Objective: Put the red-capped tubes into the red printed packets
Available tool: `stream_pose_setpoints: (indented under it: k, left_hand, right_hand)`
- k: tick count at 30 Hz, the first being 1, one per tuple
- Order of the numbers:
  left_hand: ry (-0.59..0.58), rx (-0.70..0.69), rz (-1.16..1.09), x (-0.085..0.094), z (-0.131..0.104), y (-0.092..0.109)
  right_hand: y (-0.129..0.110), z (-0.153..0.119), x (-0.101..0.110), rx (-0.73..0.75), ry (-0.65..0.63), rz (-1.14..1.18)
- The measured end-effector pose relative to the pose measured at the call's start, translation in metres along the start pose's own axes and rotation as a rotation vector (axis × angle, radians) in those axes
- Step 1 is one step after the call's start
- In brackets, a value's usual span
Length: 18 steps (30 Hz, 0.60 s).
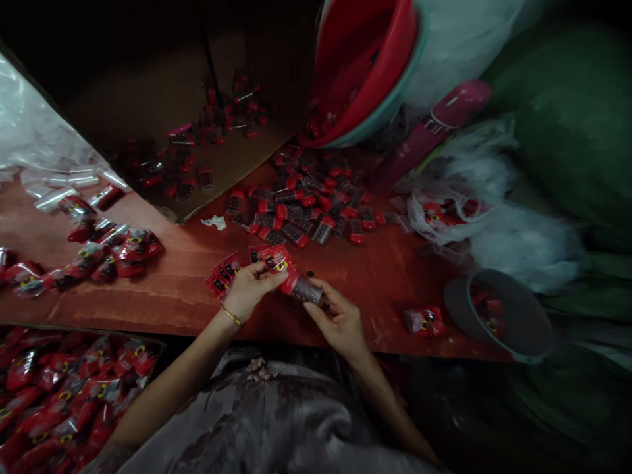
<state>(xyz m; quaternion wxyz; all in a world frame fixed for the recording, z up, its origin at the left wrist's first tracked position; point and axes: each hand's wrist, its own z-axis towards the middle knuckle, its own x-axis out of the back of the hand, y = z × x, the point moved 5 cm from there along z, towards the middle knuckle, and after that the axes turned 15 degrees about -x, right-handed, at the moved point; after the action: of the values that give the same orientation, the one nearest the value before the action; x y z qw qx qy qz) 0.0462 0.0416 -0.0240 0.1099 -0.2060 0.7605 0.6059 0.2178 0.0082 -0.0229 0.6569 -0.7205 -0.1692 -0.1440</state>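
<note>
Near the front edge of the reddish table (190,299), my left hand (249,289) pinches a red printed card (277,258) between thumb and fingers. My right hand (338,319) grips the clear lower end of a small tube (307,291) with dark contents and a red top. The tube's red end meets the card between my hands. More red printed cards (223,271) lie beside and under my left hand. A small black piece (310,273) rests just beyond the tube. A pile of red-capped tubes (311,204) lies farther back.
A cardboard box (257,155) with loose tubes stands at the back left. Wrapped red packs (133,253) lie left; more fill a box (74,395) below. To the right are a grey tub (518,316), plastic bags (523,243) and a magenta bottle (424,135). A red basin (365,59) leans behind.
</note>
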Motion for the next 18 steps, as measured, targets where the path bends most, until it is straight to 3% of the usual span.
stream_pose_setpoints:
  k: [6,14,18]
  left_hand:
    - [0.126,-0.018,-0.081,-0.003,-0.003,-0.014]
    - [0.155,-0.007,-0.177,0.001,-0.002,-0.015]
    - [0.122,0.034,-0.163,-0.006,-0.007,-0.019]
  right_hand:
    - [-0.001,0.001,-0.013,0.028,0.198,-0.047]
    - [-0.013,0.008,-0.019,0.044,0.075,-0.06]
    - [-0.016,0.008,-0.022,0.054,0.139,-0.102]
